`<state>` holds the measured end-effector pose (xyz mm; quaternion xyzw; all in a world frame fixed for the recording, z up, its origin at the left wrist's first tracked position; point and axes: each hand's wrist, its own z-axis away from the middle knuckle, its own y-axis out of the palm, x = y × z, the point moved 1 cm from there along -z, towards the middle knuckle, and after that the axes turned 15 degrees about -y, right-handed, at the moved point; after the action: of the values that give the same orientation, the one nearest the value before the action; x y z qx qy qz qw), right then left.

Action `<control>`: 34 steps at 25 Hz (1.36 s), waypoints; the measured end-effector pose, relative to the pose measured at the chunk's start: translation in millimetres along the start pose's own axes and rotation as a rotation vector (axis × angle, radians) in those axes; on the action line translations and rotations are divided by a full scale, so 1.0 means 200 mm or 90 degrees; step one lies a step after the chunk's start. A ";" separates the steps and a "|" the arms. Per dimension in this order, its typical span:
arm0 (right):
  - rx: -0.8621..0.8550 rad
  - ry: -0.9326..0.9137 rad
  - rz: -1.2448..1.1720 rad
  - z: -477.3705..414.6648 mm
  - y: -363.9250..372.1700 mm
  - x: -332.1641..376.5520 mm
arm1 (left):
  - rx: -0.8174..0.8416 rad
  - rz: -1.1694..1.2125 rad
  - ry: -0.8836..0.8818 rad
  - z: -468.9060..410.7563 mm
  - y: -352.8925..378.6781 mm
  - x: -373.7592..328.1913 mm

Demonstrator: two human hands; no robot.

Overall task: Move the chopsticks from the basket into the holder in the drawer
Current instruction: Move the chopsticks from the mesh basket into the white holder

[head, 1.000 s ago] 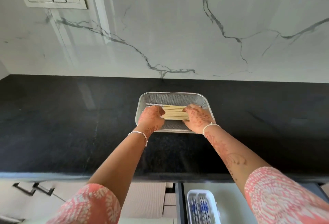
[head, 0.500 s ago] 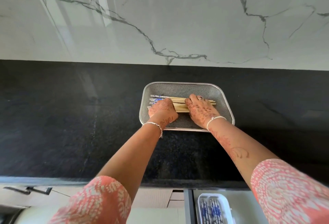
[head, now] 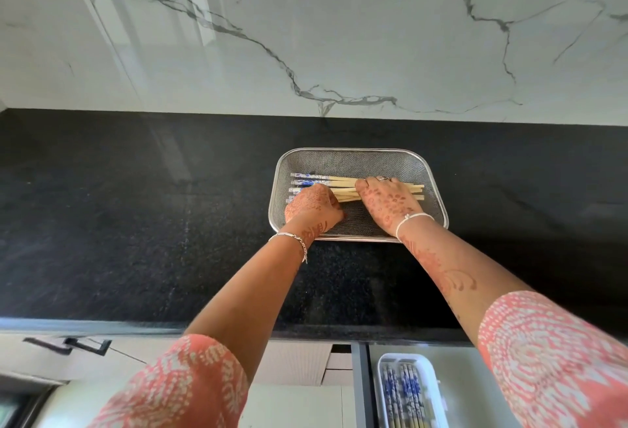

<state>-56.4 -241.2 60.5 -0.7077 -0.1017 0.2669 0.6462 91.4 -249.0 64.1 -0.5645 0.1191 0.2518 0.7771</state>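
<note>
A silver mesh basket [head: 353, 160] sits on the black counter, holding several wooden chopsticks [head: 345, 186] with blue-and-white patterned ends pointing left. My left hand [head: 311, 205] curls over the patterned end of the bundle. Over the plain wooden part lies my right hand [head: 390, 201], fingers bent around the sticks. Both hands are inside the basket. Below the counter edge, a white holder [head: 384, 390] in the open drawer has several patterned chopsticks lying in it.
The black counter [head: 136, 223] stretches wide to the left and right of the basket. A marble wall [head: 306, 37] rises behind. Cabinet fronts with black handles [head: 68, 346] lie at lower left. The open drawer [head: 458, 359] is at lower right.
The view has tilted downward, so the basket and drawer appear higher and nearer. Both hands have stayed on the chopstick bundle; more of the blue patterned ends shows at the left.
</note>
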 end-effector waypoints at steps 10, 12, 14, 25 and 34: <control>-0.168 0.101 -0.223 0.24 -0.36 -0.02 | 0.073 0.408 0.027 0.25 -0.08 -0.17; -0.216 0.131 -0.347 0.35 -0.43 0.00 | 0.100 0.510 0.081 0.39 -0.08 -0.22; -0.236 0.153 -0.463 0.47 -0.47 0.03 | 0.151 0.629 0.134 0.56 -0.05 -0.25; -0.146 0.179 -1.124 1.46 -0.27 0.46 | 0.258 0.750 0.031 1.37 0.49 -0.12; -0.022 0.335 -1.141 1.78 0.22 0.83 | 0.220 0.575 -0.177 1.51 1.01 0.21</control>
<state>-108.1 140.1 -31.7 -0.4121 -0.4641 -0.5019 0.6025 -9.3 91.8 -20.6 -0.2809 0.2864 0.6127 0.6809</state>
